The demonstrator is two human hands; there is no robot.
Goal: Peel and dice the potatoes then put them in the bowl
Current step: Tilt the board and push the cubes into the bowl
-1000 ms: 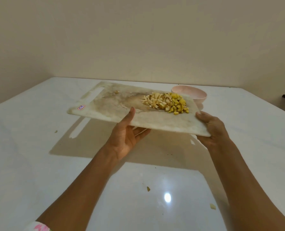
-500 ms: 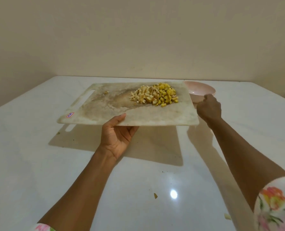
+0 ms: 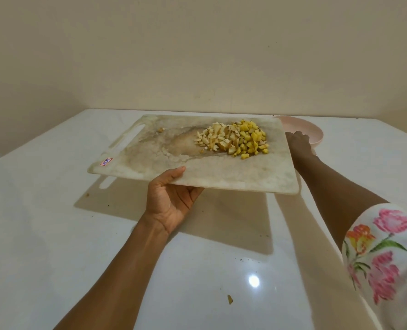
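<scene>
Head view: left hand (image 3: 171, 198) grips cutting board (image 3: 233, 172) near level so diced potatoes (image 3: 235, 139) cannot slide; right hand (image 3: 297, 142) at pink bowl (image 3: 313, 132), grip indiscernible, probably steadying it.

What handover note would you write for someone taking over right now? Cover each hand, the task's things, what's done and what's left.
Left hand grips the near edge of the cutting board, held raised over the table.
Right hand is at the near rim of the pink bowl; grip unclear.
Diced potatoes sit piled on the board's right part.
Done: peeling, dicing. Left: tip the dice into the bowl.
</scene>
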